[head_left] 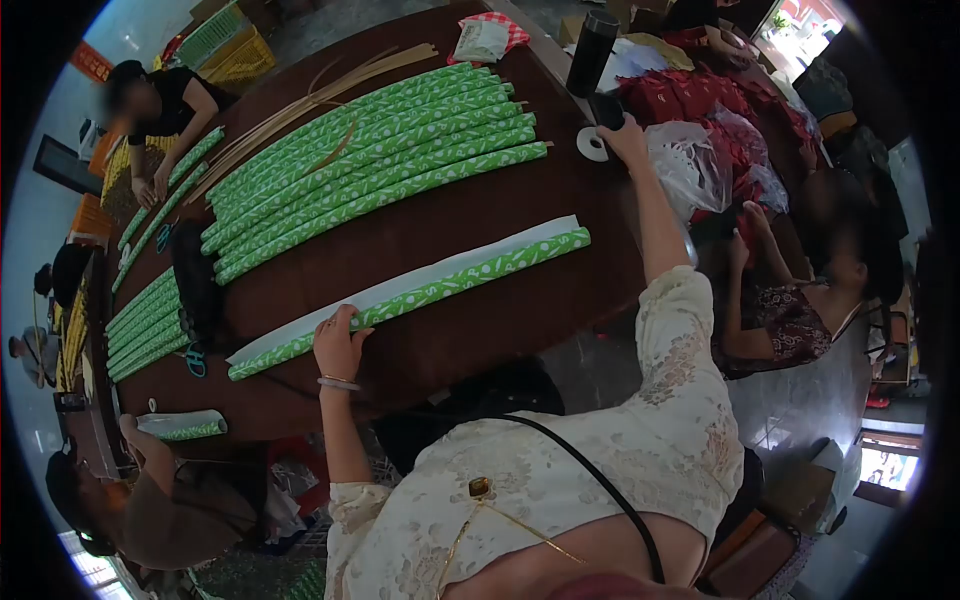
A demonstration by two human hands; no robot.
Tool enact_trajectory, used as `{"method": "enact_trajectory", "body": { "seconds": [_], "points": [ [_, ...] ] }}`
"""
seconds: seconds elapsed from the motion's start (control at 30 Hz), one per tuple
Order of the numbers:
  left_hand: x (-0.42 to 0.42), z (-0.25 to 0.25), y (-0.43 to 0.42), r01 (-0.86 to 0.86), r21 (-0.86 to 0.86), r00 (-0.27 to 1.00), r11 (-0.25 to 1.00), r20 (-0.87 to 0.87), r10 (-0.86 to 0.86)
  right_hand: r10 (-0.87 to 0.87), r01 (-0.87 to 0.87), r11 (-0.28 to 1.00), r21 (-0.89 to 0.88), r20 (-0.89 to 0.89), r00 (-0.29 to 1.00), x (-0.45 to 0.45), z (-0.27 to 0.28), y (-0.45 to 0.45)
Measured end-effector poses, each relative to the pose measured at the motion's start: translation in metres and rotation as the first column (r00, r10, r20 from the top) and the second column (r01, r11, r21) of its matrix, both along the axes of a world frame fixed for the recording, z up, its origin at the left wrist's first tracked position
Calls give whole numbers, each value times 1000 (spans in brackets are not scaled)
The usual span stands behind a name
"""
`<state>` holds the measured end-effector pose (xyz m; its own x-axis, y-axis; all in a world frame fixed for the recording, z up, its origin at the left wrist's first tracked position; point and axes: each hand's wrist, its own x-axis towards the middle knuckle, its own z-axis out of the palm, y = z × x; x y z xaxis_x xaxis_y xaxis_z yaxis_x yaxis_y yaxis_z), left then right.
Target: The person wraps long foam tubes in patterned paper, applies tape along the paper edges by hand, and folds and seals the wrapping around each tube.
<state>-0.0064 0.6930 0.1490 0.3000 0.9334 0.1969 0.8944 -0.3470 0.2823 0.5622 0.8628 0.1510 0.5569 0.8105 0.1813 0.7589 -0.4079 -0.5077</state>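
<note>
My left hand [340,350] rests on a partly rolled sheet of green patterned wrapping paper [460,286], with thumb and fingers closed on its near part. The sheet's white inner side shows along the far edge. My right hand [627,145] reaches to the table's far right side, its fingers around a small dark object [605,108] whose kind I cannot make out. Beside that hand lies a white tape-like ring [592,145]. A black bottle [593,55] stands just beyond it.
Several finished green rolls [380,150] lie side by side on the brown table [420,350]. Wooden strips [330,90] lie behind them, and scissors [195,360] at left. Co-workers sit at the left and right. Red fabric [690,95] and clear plastic bags [690,165] are heaped at right.
</note>
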Motion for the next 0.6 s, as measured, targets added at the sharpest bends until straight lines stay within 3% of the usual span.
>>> {"method": "enact_trajectory", "body": {
  "seconds": [0.2,0.23,0.3,0.4,0.6],
  "points": [
    [0,-4,1,-4,14,1000,1000,20,3,345,-352,922,-162,-72,936,-12,43,35],
    [1,-3,1,-12,3,1000,1000,18,12,345,-352,922,-159,-72,936,-22,38,45],
    [3,-2,0,-21,0,1000,1000,17,21,165,-153,978,-144,75,983,-45,26,65],
    [4,1,-1,-29,7,999,1000,15,29,95,-85,988,-131,72,993,-69,11,89],
    [2,0,-3,-36,3,999,999,35,36,269,-267,963,-38,157,950,-63,-42,108]
  ]
}}
